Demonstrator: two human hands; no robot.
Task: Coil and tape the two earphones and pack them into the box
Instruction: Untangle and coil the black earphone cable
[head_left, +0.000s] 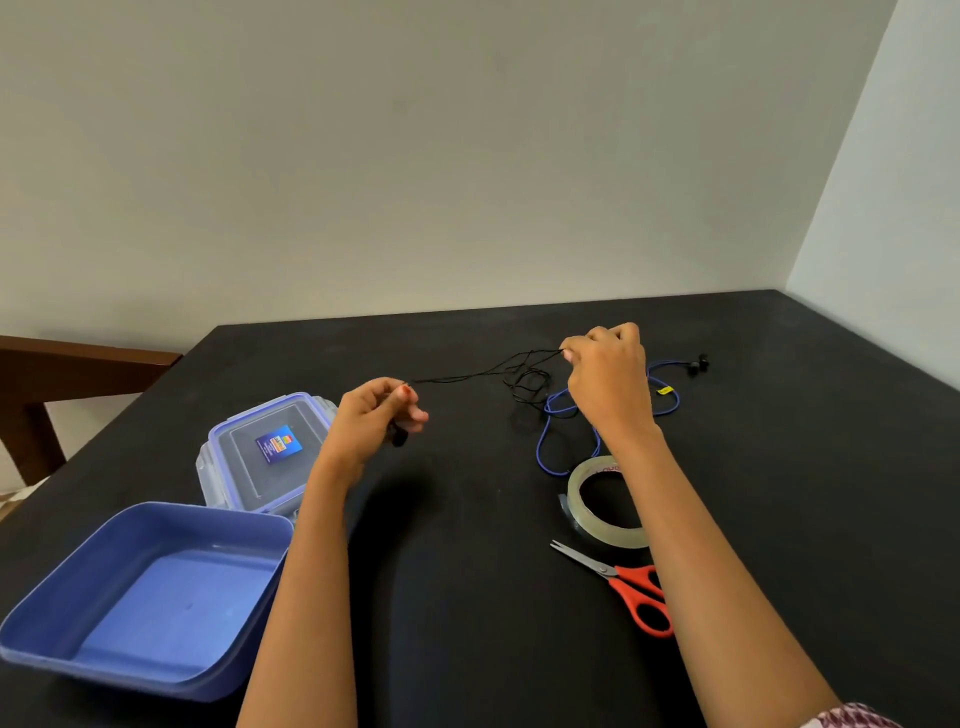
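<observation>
A thin black earphone cable (524, 376) stretches above the black table between both hands. My left hand (376, 415) pinches one end, with dark earbuds hanging under its fingers. My right hand (605, 374) pinches the cable further along, and loose black loops hang below it onto the table. A blue earphone (558, 431) lies in loose loops under and beside my right hand, its black earbuds at the far right. The open blue box (93, 587) sits at the near left with nothing inside.
The box's clear lid (265, 452) with blue clips lies behind the box. A roll of clear tape (597, 512) and red-handled scissors (631, 584) lie near my right forearm. A wooden chair (52, 374) stands at the table's left edge. Walls close off the back and right.
</observation>
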